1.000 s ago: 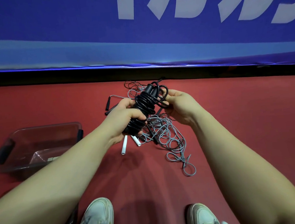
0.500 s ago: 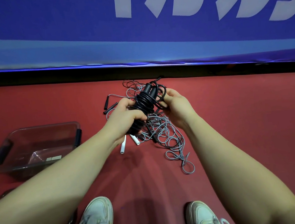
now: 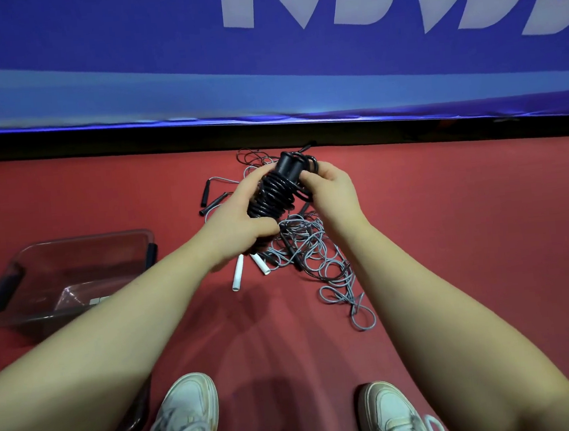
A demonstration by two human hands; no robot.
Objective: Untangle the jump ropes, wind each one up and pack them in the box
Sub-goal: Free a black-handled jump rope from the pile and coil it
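Black rope wound up in both hands
Left hand [image 3: 238, 216] grips the coiled black rope [image 3: 271, 196]; right hand [image 3: 329, 190] pinches its loose loop; grey ropes [image 3: 317, 253] lie tangled below; box [image 3: 74, 271] sits left.

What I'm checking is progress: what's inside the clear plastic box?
No rope shows in the clear plastic box, only a pale label. The left forearm hides its near corner.

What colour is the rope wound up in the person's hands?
Black; the wound rope shows best in the head view.
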